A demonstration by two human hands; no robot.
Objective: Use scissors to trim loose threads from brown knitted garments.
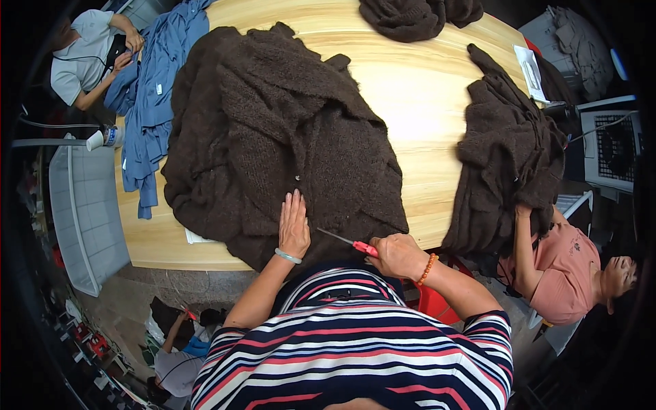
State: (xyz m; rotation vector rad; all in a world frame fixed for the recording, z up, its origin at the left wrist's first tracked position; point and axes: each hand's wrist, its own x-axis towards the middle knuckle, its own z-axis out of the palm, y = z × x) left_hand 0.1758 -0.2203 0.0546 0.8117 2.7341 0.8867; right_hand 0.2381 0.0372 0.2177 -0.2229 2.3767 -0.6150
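Note:
A large dark brown knitted garment (260, 137) lies in thick folds over the table in front of me. My left hand (294, 224) rests flat on its near part, fingers stretched out and close together. Just beyond the fingertips is a small pale speck (297, 178) on the knit. To the right, my right hand (400, 255) is closed around small red-handled scissors (363, 248). Their thin metal tip points left toward my left hand, over the knit and apart from that hand. The fingers' grip hides part of the handle.
The wooden table (424, 102) carries blue garments (154, 102) at left, with a person handling them. Another brown knit (509, 130) lies at right, under the hands of a person in pink. More brown knitwear (410, 17) sits at the far edge. A red stool (437, 304) stands by me.

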